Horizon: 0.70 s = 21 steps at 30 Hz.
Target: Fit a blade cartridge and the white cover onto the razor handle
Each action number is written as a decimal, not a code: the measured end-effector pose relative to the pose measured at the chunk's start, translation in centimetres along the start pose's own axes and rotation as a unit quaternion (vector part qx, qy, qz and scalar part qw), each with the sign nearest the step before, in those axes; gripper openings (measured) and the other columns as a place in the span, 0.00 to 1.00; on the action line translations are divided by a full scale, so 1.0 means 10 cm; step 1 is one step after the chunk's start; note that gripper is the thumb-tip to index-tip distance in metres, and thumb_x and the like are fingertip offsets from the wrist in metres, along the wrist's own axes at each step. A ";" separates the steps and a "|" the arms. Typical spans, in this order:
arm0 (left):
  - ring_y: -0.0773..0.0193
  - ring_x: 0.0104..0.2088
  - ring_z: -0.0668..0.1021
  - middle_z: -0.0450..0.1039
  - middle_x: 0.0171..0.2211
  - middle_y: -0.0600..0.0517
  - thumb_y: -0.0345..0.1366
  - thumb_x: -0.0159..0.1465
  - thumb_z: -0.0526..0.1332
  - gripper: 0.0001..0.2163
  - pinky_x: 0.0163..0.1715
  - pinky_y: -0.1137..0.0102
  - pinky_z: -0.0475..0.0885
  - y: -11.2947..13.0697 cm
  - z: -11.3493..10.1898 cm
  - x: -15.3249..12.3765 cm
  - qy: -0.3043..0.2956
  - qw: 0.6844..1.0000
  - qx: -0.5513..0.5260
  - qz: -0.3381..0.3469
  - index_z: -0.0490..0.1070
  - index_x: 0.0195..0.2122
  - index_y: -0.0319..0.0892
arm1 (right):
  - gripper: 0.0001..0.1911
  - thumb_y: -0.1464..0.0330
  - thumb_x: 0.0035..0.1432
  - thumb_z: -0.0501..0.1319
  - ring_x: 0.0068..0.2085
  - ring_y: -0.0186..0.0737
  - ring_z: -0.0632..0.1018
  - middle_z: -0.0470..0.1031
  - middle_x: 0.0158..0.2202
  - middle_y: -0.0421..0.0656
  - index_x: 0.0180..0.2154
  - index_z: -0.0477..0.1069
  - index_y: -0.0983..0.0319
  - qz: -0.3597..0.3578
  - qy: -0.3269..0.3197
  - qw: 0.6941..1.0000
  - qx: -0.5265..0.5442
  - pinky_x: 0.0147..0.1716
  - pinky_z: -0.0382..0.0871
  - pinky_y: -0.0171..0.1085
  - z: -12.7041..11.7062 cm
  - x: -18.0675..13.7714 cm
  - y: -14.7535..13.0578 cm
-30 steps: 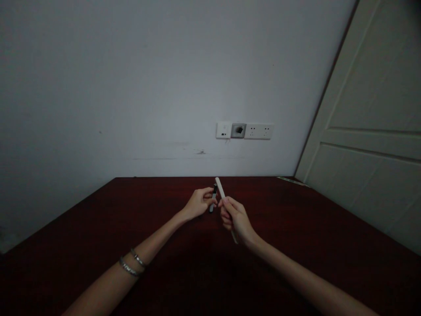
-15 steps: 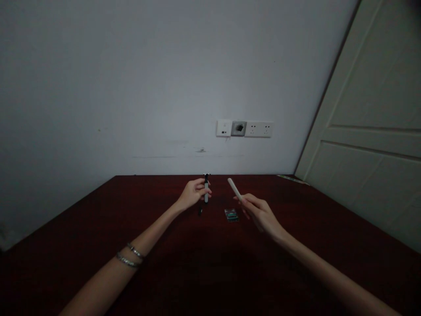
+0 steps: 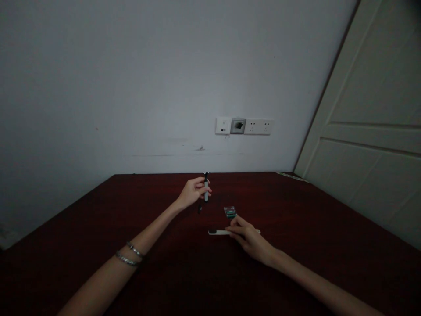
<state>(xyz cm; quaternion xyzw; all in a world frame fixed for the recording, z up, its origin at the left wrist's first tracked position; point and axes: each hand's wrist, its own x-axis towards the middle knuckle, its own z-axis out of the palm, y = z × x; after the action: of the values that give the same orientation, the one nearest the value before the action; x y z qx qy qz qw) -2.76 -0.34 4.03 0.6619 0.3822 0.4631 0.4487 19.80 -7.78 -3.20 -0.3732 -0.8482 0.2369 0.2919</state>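
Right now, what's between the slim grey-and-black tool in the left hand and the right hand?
A small flat clear packet with green contents, close to the right hand; head view.

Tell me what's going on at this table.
A person's left hand holds what looks like a gray-and-black razor over the dark red table. The right hand is at a white stick with a dark patch near one end; whether it grips it is unclear. Just beyond its fingertips is a clear pack with green contents.
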 end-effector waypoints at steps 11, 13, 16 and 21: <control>0.63 0.27 0.78 0.73 0.29 0.48 0.32 0.55 0.60 0.11 0.22 0.74 0.69 -0.05 0.05 0.01 -0.014 1.000 0.017 -0.006 0.65 0.39 0.36 | 0.12 0.74 0.57 0.54 0.40 0.40 0.69 0.67 0.38 0.45 0.38 0.74 0.61 -0.006 -0.017 1.000 -0.024 0.40 0.63 0.39 0.11 0.08 0.09; 0.63 0.27 0.78 0.73 0.29 0.48 0.32 0.55 0.60 0.11 0.22 0.75 0.70 -0.07 0.05 0.01 -0.015 1.000 0.016 -0.008 0.65 0.39 0.36 | 0.12 0.74 0.57 0.54 0.39 0.40 0.69 0.67 0.37 0.45 0.38 0.74 0.61 -0.003 -0.022 1.000 -0.020 0.39 0.64 0.38 0.11 0.09 0.08; 0.64 0.27 0.78 0.73 0.29 0.49 0.31 0.55 0.60 0.11 0.23 0.75 0.70 -0.09 0.05 0.02 -0.018 1.000 0.011 -0.011 0.65 0.39 0.36 | 0.12 0.74 0.57 0.54 0.38 0.39 0.69 0.67 0.36 0.45 0.39 0.75 0.61 -0.003 -0.016 1.000 -0.020 0.38 0.64 0.38 0.13 0.08 0.07; 0.64 0.27 0.78 0.73 0.28 0.49 0.31 0.54 0.61 0.11 0.23 0.74 0.71 -0.11 0.05 0.01 -0.021 1.000 -0.005 -0.015 0.65 0.38 0.36 | 0.13 0.71 0.55 0.58 0.40 0.40 0.70 0.68 0.38 0.45 0.43 0.74 0.58 -0.017 -0.011 1.000 -0.007 0.41 0.65 0.39 0.04 0.11 0.07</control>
<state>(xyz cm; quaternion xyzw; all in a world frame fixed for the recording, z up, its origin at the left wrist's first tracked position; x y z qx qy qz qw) -2.35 -0.04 2.94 0.6635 0.3803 0.4443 0.4667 19.31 -6.59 -3.53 -0.3582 -0.8590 0.2304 0.2841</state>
